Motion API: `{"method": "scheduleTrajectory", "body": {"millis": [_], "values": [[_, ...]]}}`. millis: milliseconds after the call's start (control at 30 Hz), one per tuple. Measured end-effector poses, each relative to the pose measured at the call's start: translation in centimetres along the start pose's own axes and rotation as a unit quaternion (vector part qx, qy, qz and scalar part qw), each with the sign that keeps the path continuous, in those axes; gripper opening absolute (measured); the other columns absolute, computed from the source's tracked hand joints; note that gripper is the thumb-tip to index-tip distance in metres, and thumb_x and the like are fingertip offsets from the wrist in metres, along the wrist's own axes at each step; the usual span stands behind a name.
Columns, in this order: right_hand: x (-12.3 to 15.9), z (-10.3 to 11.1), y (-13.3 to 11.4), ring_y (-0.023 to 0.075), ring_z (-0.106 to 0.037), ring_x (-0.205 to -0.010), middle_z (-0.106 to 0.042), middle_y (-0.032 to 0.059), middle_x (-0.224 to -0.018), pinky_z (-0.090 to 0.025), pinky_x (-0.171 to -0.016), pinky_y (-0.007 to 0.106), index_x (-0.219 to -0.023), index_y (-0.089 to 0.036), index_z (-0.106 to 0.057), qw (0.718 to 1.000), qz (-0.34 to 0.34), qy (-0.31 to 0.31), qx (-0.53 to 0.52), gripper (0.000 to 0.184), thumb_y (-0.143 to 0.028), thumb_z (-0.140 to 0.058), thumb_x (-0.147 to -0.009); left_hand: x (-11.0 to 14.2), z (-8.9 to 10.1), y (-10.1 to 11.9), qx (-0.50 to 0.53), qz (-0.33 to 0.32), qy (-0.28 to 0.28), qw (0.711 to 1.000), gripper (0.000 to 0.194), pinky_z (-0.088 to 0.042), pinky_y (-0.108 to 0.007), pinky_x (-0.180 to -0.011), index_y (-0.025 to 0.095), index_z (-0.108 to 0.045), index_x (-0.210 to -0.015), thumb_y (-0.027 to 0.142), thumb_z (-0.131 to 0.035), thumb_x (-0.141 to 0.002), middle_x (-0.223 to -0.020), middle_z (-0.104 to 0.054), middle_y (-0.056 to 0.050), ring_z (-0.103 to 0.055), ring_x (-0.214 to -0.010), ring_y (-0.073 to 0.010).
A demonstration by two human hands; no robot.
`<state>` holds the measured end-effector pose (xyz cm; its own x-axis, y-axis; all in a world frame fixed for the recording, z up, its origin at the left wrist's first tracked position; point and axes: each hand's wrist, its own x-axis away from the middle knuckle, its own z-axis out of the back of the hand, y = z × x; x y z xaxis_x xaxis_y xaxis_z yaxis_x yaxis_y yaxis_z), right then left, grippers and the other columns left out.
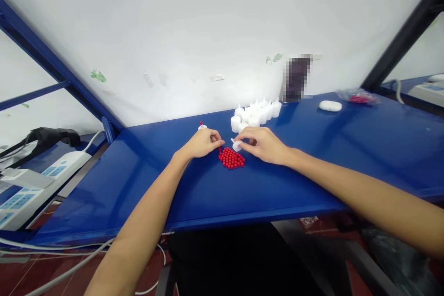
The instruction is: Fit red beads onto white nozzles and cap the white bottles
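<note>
My left hand rests on the blue table, fingers pinched together at the edge of a pile of small red beads; whether a bead sits in the pinch is too small to make out. My right hand lies just right of the beads, fingers closed on a small white plastic piece. Behind the hands stands a cluster of several white candle-shaped pieces. One white piece with a red tip stands alone behind my left hand.
A white oval case and a clear bag with red bits lie at the table's far right. Power strips and cables sit on the left. A white wall and blue frame bars stand behind.
</note>
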<state>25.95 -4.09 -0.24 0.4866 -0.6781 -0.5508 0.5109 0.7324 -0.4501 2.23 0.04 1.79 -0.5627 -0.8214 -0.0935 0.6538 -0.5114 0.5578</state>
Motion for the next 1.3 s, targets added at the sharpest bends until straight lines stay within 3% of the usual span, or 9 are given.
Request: {"method": "scheduleTrajectory", "body": {"millis": [200,333,600,767,967,1133,1300], "values": [[0.2,0.1,-0.4,0.009,-0.052,-0.054,-0.072,-0.0002,-0.078,-0.04,-0.057,0.023,-0.099,-0.019,-0.072,1.0,0.002,0.003,-0.027,0.015,-0.023,-0.062,-0.089,0.0,-0.3,1.7,0.057,0.001,0.088,0.995,0.036,-0.031,-0.025,-0.052,0.014,-0.073,-0.078,0.049,-0.063,-0.084,-0.06,-0.059,0.0,-0.043,-0.055,-0.0109],[0.3,0.1,-0.6,0.0082,-0.05,-0.051,-0.068,-0.0015,-0.073,-0.039,-0.056,0.022,-0.095,-0.018,-0.069,1.0,0.006,0.023,-0.017,0.012,-0.022,-0.061,-0.088,-0.1,-0.5,2.6,0.121,0.005,0.145,0.982,0.038,-0.034,-0.025,-0.054,0.014,-0.075,-0.08,0.051,-0.067,-0.081,-0.065,-0.065,-0.002,-0.046,-0.056,-0.011],[0.2,0.2,-0.7,0.0075,-0.045,-0.047,-0.063,-0.0026,-0.069,-0.037,-0.054,0.023,-0.094,-0.019,-0.065,0.998,-0.006,0.056,-0.014,0.01,-0.024,-0.058,-0.089,0.0,-1.0,2.9,0.195,0.007,0.127,0.972,0.039,-0.042,-0.025,-0.06,0.013,-0.073,-0.082,0.052,-0.069,-0.08,-0.073,-0.07,-0.004,-0.055,-0.062,-0.0127],[0.1,0.2,-0.8,0.0087,-0.047,-0.05,-0.063,-0.002,-0.071,-0.038,-0.056,0.024,-0.09,-0.019,-0.06,0.998,-0.017,0.064,-0.003,0.01,-0.029,-0.058,-0.089,0.5,-1.2,3.5,0.149,-0.047,0.092,0.983,0.04,-0.04,-0.025,-0.059,0.014,-0.066,-0.094,0.052,-0.055,-0.091,-0.071,-0.061,-0.001,-0.051,-0.061,-0.012],[0.0,0.5,-1.3,0.0082,-0.045,-0.049,-0.059,-0.0031,-0.068,-0.036,-0.054,0.022,-0.088,-0.019,-0.056,0.997,-0.01,0.069,-0.024,0.01,-0.029,-0.058,-0.088,1.1,-1.9,4.0,0.021,-0.147,0.079,0.986,0.043,-0.044,-0.03,-0.07,0.017,-0.053,-0.121,0.051,-0.05,-0.094,-0.098,-0.06,-0.006,-0.052,-0.074,-0.0157],[0.2,0.5,-1.2,0.009,-0.045,-0.05,-0.055,-0.0051,-0.062,-0.035,-0.054,0.022,-0.09,-0.02,-0.055,0.998,-0.006,0.055,-0.023,0.01,-0.03,-0.058,-0.088,1.2,-2.0,3.9,-0.043,-0.166,0.064,0.983,0.036,-0.043,-0.032,-0.073,0.018,-0.052,-0.11,0.051,-0.044,-0.098,-0.099,-0.058,-0.007,-0.053,-0.081,-0.0186],[0.2,0.8,-1.3,0.0099,-0.049,-0.054,-0.061,-0.0018,-0.075,-0.038,-0.057,0.024,-0.096,-0.02,-0.052,1.0,-0.009,0.01,-0.017,0.016,-0.034,-0.057,-0.09,1.1,-2.2,3.5,-0.078,-0.176,0.076,0.978,0.034,-0.04,-0.031,-0.066,0.019,-0.049,-0.091,0.051,-0.04,-0.098,-0.085,-0.055,-0.003,-0.049,-0.071,-0.0168]]}}
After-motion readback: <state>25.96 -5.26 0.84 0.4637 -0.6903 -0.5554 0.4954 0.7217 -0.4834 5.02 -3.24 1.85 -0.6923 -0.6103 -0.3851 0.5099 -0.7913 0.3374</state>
